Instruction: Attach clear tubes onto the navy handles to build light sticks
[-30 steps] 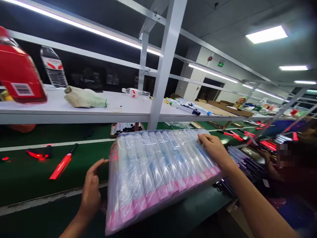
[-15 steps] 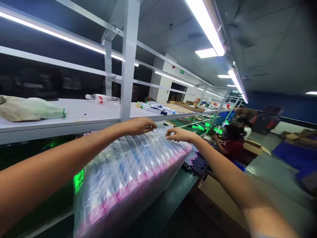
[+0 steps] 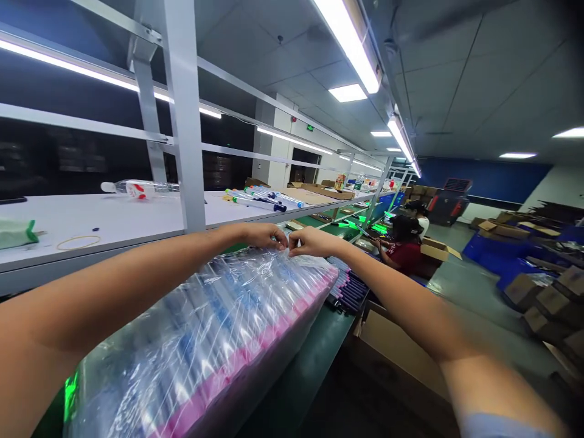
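Observation:
A large clear plastic bag (image 3: 237, 304) full of stacked tubes with pink ends lies on the green bench in front of me. At the bag's far end, my left hand (image 3: 269, 235) is closed, thumb and fingertips pinching the clear film. My right hand (image 3: 310, 242) meets it from the other side, its fingers also pinched on the film. The two hands are almost touching. Glare and creases in the plastic blur the exact edge they grip.
A white shelf (image 3: 137, 216) runs along the left, with a plastic bottle (image 3: 141, 188), a rubber band (image 3: 78, 242) and clear tubes (image 3: 260, 199) on it. Dark tubes with pink ends (image 3: 349, 289) lie beyond the bag. An open carton (image 3: 401, 340) stands right; a co-worker (image 3: 406, 243) sits farther along.
Both hands have come together and closed on the film at the bag's far end. The view has swung to the right, so the shelf appears farther left.

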`<state>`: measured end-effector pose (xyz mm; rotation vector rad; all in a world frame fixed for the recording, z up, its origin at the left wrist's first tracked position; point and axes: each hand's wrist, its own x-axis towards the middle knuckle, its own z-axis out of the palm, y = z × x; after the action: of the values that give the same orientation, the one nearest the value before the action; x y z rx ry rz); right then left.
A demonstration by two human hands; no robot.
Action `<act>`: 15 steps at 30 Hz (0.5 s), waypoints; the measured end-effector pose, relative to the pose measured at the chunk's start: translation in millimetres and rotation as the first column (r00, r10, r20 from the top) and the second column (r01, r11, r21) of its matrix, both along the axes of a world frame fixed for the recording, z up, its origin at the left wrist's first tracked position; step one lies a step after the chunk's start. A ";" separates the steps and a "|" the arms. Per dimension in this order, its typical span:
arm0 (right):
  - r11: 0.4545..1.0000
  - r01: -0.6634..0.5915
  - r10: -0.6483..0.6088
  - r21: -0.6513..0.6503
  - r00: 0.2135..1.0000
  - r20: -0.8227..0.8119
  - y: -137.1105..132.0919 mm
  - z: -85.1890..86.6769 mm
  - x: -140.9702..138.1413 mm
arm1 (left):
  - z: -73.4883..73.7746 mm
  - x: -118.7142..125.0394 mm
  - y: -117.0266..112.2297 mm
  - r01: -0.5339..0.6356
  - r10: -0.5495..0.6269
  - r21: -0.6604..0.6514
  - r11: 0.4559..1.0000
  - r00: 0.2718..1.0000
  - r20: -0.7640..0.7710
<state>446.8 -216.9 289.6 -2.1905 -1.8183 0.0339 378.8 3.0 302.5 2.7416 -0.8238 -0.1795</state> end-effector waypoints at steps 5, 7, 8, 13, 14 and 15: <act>0.999 -0.007 0.004 0.034 0.996 0.088 -13.4 -3.0 -9.3 | 4.3 -5.1 25.0 -0.029 0.030 -0.012 0.999 0.999 0.025; 0.999 -0.018 0.014 0.031 0.992 0.122 -12.7 -2.9 -13.2 | 2.5 -9.9 28.8 -0.056 0.057 -0.030 0.998 0.998 0.030; 0.999 -0.028 0.022 0.040 0.988 0.156 -9.3 -2.2 -15.8 | 1.4 -12.3 28.8 -0.070 0.071 -0.038 0.997 0.997 0.030; 0.988 -0.152 0.153 -0.023 0.970 0.189 23.9 5.4 -36.3 | -5.0 -21.6 19.3 -0.109 0.110 -0.026 0.994 0.993 0.037; 0.983 -0.172 0.180 -0.060 0.970 0.161 28.5 7.1 -40.4 | -7.5 -22.7 17.5 -0.114 0.115 -0.015 0.993 0.992 0.052; 0.978 -0.187 0.199 -0.091 0.970 0.144 31.0 8.5 -43.9 | -10.6 -23.5 16.1 -0.120 0.120 -0.003 0.993 0.990 0.074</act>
<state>402.9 -185.8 298.1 -2.1093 -2.1435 -0.0235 355.3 19.1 291.9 2.8034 -0.6744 -0.0545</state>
